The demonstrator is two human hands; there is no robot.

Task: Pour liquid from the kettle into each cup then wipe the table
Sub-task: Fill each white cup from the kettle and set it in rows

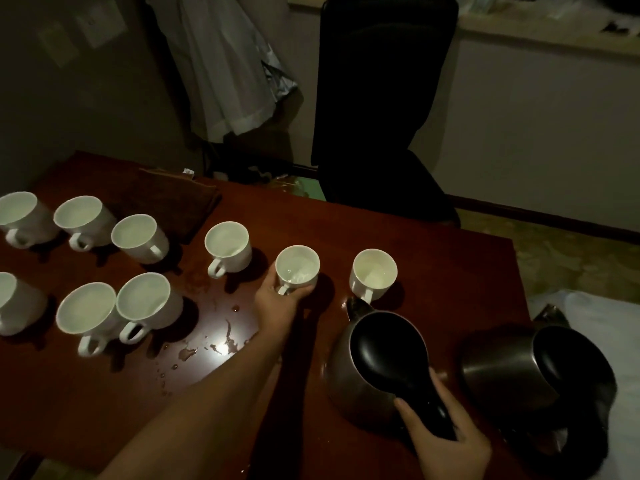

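Several white cups stand on the dark red table (433, 258). My left hand (277, 299) wraps around the base of one cup (298, 268) near the middle, which holds a little liquid. To its right stands another cup (373, 273). My right hand (446, 441) grips the black handle of a steel kettle (367, 368) with a black lid, which sits upright at the front right, its spout toward the right cup. Spilled drops (207, 348) glisten on the table in front of the cups.
A second steel kettle (533, 368) stands at the table's right edge. A folded brown cloth (166, 199) lies at the back left behind the cups. A black chair (381, 109) stands behind the table. Something white (602, 327) lies to the right.
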